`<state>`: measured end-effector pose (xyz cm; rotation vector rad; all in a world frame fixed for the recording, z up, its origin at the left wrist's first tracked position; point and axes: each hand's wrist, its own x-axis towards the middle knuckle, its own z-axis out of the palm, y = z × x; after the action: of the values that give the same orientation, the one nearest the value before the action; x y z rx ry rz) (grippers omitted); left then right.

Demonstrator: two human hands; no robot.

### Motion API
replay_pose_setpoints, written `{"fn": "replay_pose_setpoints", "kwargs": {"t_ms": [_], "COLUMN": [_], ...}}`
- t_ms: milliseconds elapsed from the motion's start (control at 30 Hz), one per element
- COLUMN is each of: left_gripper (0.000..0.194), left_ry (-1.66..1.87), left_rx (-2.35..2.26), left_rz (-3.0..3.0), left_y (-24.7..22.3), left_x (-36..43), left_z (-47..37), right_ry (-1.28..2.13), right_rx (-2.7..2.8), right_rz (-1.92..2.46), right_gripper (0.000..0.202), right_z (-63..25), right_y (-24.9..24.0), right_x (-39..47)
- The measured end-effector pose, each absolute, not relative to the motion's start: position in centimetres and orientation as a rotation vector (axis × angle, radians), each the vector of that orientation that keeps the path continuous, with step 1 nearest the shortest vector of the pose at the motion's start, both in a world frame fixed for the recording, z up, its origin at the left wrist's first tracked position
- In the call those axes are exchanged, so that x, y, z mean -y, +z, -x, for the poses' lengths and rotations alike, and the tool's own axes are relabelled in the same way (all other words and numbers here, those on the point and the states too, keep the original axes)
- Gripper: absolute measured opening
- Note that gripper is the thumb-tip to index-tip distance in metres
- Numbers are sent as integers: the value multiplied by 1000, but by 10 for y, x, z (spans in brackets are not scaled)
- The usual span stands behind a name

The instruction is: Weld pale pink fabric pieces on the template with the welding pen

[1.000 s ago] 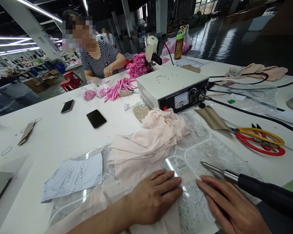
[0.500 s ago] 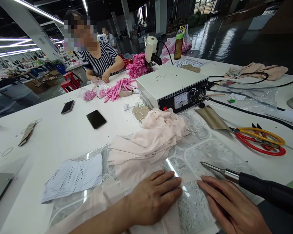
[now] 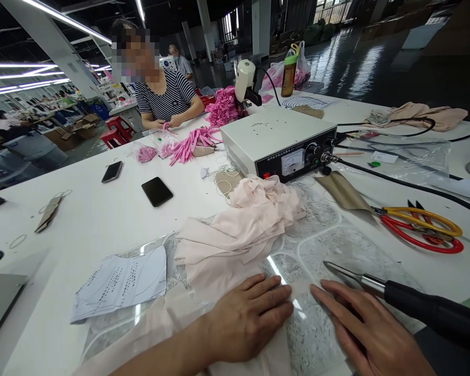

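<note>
Just in front of the heap of pale pink fabric (image 3: 245, 224), the left hand (image 3: 248, 318) and right hand (image 3: 366, 334) lie open and flat, pinning a fabric piece (image 3: 276, 355) smooth on the surface (image 3: 102, 219), the black-handled tool (image 3: 415, 305) propped across the right hand.

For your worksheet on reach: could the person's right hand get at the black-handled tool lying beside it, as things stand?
Probably yes: the right hand lies flat on the table, and the black-handled tool rests just beside its fingers, with nothing between them.

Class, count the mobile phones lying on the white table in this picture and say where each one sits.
2. One phone lies face up near the table's middle, left of the pale fabric pile. The other phone lies farther back and left. More may be hidden.
</note>
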<state>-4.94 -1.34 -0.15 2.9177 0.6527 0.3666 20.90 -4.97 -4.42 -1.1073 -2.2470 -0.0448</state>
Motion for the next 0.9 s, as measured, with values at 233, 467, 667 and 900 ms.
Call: {"fn": "replay_pose_setpoints", "kwargs": {"t_ms": [233,467,667,900], "left_gripper": [29,29,28,34], "left_ry": [379,390,400,396], "left_rx": [-657,-661,-663,-664], "left_rz": [-2911,-2896,-2902,-2897], "left_y": [-3,-5,-8,-7], "left_x": [13,14,15,15], "left_z": [50,50,50,50], "right_ry": [-96,-161,-173,-151], "right_rx": [2279,2297,2304,2294], "right_rz": [1099,1123,1123,1119], "right_gripper": [39,42,42,40], "right_z": [-211,-210,-209,-208], "right_y": [-45,-46,-45,-43], "right_x": [51,49,47,47]}}
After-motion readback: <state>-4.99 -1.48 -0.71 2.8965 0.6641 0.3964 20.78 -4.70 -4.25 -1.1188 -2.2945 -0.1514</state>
